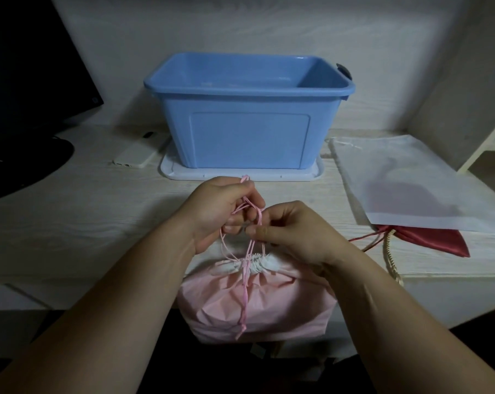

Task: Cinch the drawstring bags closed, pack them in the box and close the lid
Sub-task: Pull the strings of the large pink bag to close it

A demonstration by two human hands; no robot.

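Though dim, pale desk (98,211) under box (249,132).

Pink bag (257,302) up front, upright, mouth bunched tight, its pink cords (250,251) drawn up above it. Behind it the blue box (249,115) stands open, sitting on its white lid (240,174). Off right, a flat white bag (411,183) overlaps a red bag (428,240) (just one end showing).

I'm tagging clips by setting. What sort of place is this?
Probably a home desk or study nook: a dark monitor, what looks like a phone lying on the pale desk, and a white shelf unit at the right.
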